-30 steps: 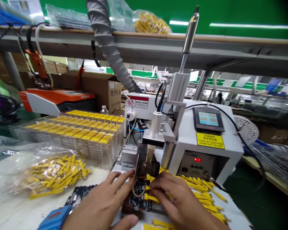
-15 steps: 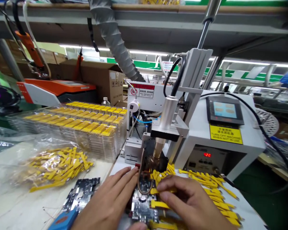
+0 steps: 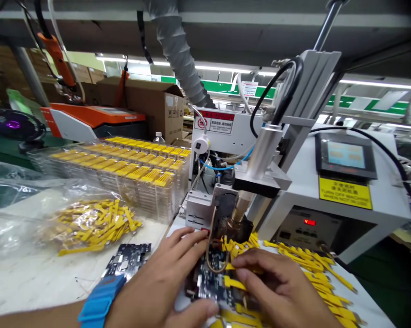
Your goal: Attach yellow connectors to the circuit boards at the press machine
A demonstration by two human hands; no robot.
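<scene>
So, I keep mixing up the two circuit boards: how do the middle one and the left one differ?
The middle board lies between the left hand and right hand; the left board lies on the white table, beside the left hand.
Yellow strips reach the middle board's right edge; none shows on the left board.
A curved tube passes over the middle board, not over the left board.
Both are dark with pale patches.

Beyond the right hand, a cylinder is gleaming like smooth metal. Left of the left hand, a clear plastic bag is glistening in crinkles over a matt tabletop; well beyond that hand, a carton is showing matt cardboard.
</scene>
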